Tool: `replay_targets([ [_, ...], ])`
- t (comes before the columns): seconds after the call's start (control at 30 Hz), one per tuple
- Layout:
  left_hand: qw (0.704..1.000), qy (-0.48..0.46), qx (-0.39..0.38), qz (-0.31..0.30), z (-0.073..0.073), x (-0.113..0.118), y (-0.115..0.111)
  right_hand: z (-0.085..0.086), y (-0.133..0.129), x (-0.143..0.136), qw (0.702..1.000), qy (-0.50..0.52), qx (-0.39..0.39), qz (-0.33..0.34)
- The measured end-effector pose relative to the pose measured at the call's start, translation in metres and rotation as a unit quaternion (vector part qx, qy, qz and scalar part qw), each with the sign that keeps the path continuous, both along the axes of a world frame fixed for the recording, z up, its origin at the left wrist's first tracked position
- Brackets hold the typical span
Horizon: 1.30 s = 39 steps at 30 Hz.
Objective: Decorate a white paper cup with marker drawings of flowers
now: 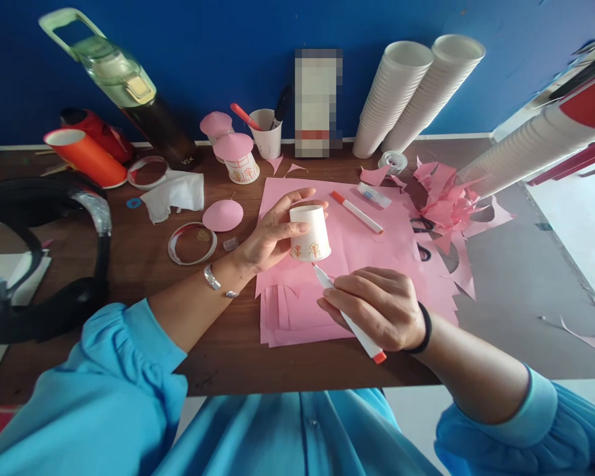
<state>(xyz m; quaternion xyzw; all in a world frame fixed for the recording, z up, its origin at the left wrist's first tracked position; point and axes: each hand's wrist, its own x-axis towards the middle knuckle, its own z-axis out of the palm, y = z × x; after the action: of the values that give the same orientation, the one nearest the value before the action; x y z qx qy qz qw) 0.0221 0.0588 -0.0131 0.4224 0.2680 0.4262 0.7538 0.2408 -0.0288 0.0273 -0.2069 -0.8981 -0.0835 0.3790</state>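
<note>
- the left hand (pixel 270 241) holds a small white cup (pixel 310 233) upside down, thumb on its far side, fingers curled round the near side; the grip is closed on the cup.
- the cup hangs above the pink paper (pixel 347 244), clear of the counter (pixel 143 264), and bears small orange drawings near its rim.
- the right hand (pixel 377 307) is closed round a marker (pixel 350 317) in a writing grip, its tip pointing up and touching the cup's lower rim, its orange end sticking out below the hand.
- a black band sits on the right wrist, a silver bracelet on the left; both sleeves are light blue.
- a second marker (pixel 357 211) lies on the pink paper just beyond the cup, with a glue stick (pixel 374 195) near it.
- a pink dome (pixel 223 215) lies on the counter left of the cup, beside a clear ring (pixel 192 243) and a crumpled tissue (pixel 176 193).
- two finished cups with pink caps (pixel 235 157) stand further back, next to a cup with pens (pixel 268 132).
- pink scraps (pixel 446 198) are piled at the right with scissors (pixel 424 228) partly under them, and a tape roll (pixel 393 160) near.
- cup stacks (pixel 406 92) lean against the blue wall; another stack (pixel 525 149) lies at the far right.
- a green bottle (pixel 119 79) and an orange cup (pixel 86 155) stand at the far left.
</note>
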Motion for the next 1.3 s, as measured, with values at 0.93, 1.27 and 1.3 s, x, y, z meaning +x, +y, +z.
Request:
replay_targets([
  [0.93,0.995,0.068,0.059,0.035,-0.004,0.003,-0.002,-0.016,0.011,0.008,0.983,0.109,-0.106,-0.099],
  [1.27,0.995,0.073,0.067,-0.024,-0.008,0.003,-0.007,-0.029,0.024,-0.001,0.981,0.067,-0.152,-0.103],
  [1.3,0.995,0.069,0.067,-0.027,-0.008,0.003,-0.008,-0.029,0.025,0.0,0.981,0.064,-0.153,-0.103],
])
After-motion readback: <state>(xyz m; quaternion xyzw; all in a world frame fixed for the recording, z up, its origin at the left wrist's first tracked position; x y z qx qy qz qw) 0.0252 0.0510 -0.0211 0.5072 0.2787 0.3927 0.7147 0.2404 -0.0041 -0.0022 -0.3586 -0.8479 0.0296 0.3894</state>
